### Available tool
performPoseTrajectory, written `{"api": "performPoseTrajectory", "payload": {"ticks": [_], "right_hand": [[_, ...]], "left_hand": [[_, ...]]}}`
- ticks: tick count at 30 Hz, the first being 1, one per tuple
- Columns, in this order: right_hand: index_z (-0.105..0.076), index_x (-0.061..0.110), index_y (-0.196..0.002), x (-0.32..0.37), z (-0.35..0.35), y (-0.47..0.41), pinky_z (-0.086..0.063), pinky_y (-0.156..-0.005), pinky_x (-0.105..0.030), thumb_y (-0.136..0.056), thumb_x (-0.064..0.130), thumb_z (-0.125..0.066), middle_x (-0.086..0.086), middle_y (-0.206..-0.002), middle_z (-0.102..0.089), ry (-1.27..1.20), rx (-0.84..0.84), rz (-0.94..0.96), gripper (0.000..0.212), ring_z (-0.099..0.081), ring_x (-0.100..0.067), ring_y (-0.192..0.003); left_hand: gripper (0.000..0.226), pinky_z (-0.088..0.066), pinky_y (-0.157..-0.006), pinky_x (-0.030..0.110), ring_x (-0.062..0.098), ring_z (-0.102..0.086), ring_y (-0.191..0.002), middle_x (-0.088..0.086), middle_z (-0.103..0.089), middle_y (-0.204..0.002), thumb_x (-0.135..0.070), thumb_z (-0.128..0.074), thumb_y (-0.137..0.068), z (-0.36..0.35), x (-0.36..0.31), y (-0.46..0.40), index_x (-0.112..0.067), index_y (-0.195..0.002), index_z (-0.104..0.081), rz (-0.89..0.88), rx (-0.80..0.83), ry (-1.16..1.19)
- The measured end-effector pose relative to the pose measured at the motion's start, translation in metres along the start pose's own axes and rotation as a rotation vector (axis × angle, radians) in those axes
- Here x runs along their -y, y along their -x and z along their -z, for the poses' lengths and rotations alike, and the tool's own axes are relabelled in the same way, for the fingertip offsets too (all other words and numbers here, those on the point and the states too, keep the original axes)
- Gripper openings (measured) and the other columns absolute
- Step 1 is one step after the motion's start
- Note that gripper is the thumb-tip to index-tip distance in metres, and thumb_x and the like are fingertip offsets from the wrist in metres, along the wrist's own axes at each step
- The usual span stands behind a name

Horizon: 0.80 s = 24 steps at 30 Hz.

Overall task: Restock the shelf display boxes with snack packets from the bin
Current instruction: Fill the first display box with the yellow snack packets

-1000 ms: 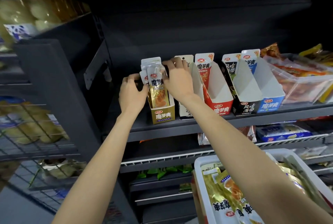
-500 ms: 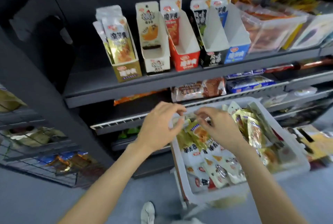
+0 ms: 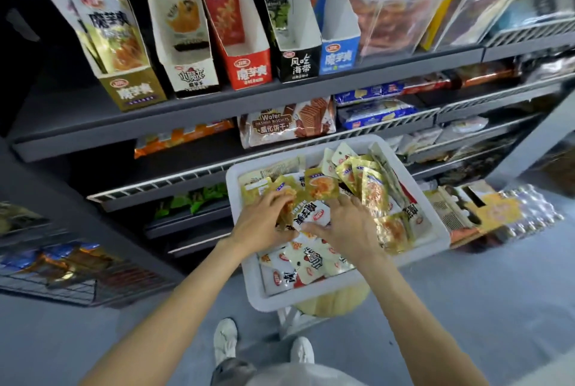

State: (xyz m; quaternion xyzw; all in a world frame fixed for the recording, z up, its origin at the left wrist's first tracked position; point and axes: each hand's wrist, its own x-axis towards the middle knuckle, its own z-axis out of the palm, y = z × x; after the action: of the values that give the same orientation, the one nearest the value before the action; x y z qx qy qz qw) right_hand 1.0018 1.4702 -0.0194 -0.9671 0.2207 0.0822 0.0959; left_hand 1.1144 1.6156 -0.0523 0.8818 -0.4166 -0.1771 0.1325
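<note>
Both your hands are down in the white bin (image 3: 339,295) below the shelf (image 3: 186,112): your left hand (image 3: 264,224) has its fingers curled round a gold snack packet (image 3: 287,211), and your right hand (image 3: 348,227) pinches a white-and-red packet (image 3: 312,214) just beside it. More gold packets (image 3: 370,183) stand along the bin's far side and white ones (image 3: 308,264) lie at its near side. Above the bin, the display boxes sit in a row on the shelf, the gold box (image 3: 133,90) at the left end holding packets.

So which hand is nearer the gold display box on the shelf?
Left. The left hand is in the bin, below and right of the gold display box; the right hand is further right.
</note>
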Motion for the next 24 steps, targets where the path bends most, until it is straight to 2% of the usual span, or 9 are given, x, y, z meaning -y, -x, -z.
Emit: {"api": "performPoseTrajectory", "payload": {"ticks": [2, 6, 9, 12, 15, 16, 18, 21, 24], "right_hand": [[-0.045, 0.008, -0.129, 0.009, -0.004, -0.006, -0.041, -0.097, -0.036, -0.081, 0.066, -0.050, -0.010, -0.125, -0.056, 0.008, -0.025, 0.014, 0.075, -0.050, -0.028, -0.119], [-0.040, 0.008, -0.126, 0.010, -0.002, -0.015, -0.046, -0.067, -0.031, -0.085, 0.042, -0.066, -0.011, -0.105, -0.061, -0.168, -0.002, -0.068, 0.059, -0.063, -0.028, -0.095], [-0.040, 0.010, -0.127, 0.001, -0.002, -0.019, -0.051, -0.068, -0.034, -0.084, 0.025, -0.071, -0.013, -0.107, -0.061, -0.362, -0.073, -0.102, 0.055, -0.064, -0.028, -0.087], [-0.044, 0.008, -0.125, -0.010, 0.006, -0.019, -0.039, -0.054, -0.022, -0.085, 0.012, -0.068, -0.010, -0.093, -0.065, -0.530, -0.235, -0.133, 0.047, -0.054, -0.018, -0.066], [-0.048, 0.011, -0.125, -0.023, 0.010, -0.018, -0.029, -0.043, -0.020, -0.088, 0.014, -0.065, -0.002, -0.062, -0.057, -0.499, -0.296, -0.140, 0.041, -0.044, -0.011, -0.047], [-0.049, 0.012, -0.126, -0.025, 0.010, -0.017, -0.031, -0.043, -0.023, -0.088, 0.016, -0.065, -0.001, -0.059, -0.055, -0.496, -0.302, -0.133, 0.041, -0.043, -0.009, -0.044], [-0.051, 0.013, -0.128, -0.027, 0.008, -0.015, -0.043, -0.048, -0.028, -0.088, 0.019, -0.066, -0.008, -0.067, -0.064, -0.525, -0.307, -0.121, 0.043, -0.044, -0.009, -0.042], [-0.052, 0.013, -0.125, -0.024, 0.010, -0.009, -0.045, -0.051, -0.032, -0.087, 0.021, -0.066, -0.011, -0.071, -0.067, -0.603, -0.364, -0.136, 0.041, -0.044, -0.012, -0.043], [-0.053, 0.014, -0.119, -0.026, 0.019, -0.006, -0.035, -0.047, -0.026, -0.086, 0.023, -0.068, 0.008, -0.058, -0.052, -0.724, -0.484, -0.170, 0.038, -0.042, -0.005, -0.045]], "left_hand": [[0.081, -0.036, -0.107, 0.041, 0.017, -0.030, -0.135, -0.007, -0.024, -0.150, -0.057, -0.065, -0.078, -0.004, -0.001, 0.000, -0.032, -0.145, -0.026, 0.016, -0.034, 0.013], [0.082, -0.032, -0.110, 0.042, 0.019, -0.026, -0.137, -0.006, -0.022, -0.151, -0.055, -0.067, -0.077, -0.007, -0.001, 0.000, -0.035, -0.145, -0.026, 0.031, -0.069, 0.008], [0.079, -0.032, -0.111, 0.042, 0.019, -0.025, -0.137, -0.006, -0.022, -0.150, -0.052, -0.067, -0.078, -0.009, -0.001, 0.001, -0.036, -0.144, -0.027, 0.024, -0.068, 0.003], [0.067, -0.033, -0.109, 0.037, 0.015, -0.030, -0.133, -0.007, -0.030, -0.144, -0.049, -0.067, -0.079, -0.006, -0.003, 0.001, -0.034, -0.137, -0.038, -0.008, -0.085, -0.032], [0.066, -0.020, -0.116, 0.039, 0.012, -0.021, -0.139, -0.011, -0.025, -0.150, -0.044, -0.067, -0.081, 0.003, 0.001, -0.007, -0.034, -0.140, -0.037, -0.162, -0.005, -0.120], [0.069, -0.016, -0.117, 0.039, 0.011, -0.018, -0.140, -0.012, -0.022, -0.152, -0.042, -0.068, -0.081, 0.008, 0.002, -0.013, -0.035, -0.141, -0.035, -0.223, 0.046, -0.140], [0.070, -0.015, -0.116, 0.037, 0.012, -0.020, -0.139, -0.010, -0.027, -0.151, -0.041, -0.070, -0.079, 0.017, 0.002, -0.025, -0.033, -0.141, -0.038, -0.317, 0.140, -0.192], [0.054, -0.021, -0.109, 0.031, 0.012, -0.035, -0.125, -0.013, -0.047, -0.128, -0.047, -0.070, -0.076, 0.034, -0.002, -0.040, -0.032, -0.125, -0.053, -0.399, 0.115, -0.293], [0.024, -0.028, -0.101, 0.029, 0.008, -0.044, -0.108, -0.022, -0.051, -0.100, -0.044, -0.066, -0.081, 0.058, 0.000, -0.040, -0.033, -0.102, -0.063, -0.422, 0.016, -0.263]]}}
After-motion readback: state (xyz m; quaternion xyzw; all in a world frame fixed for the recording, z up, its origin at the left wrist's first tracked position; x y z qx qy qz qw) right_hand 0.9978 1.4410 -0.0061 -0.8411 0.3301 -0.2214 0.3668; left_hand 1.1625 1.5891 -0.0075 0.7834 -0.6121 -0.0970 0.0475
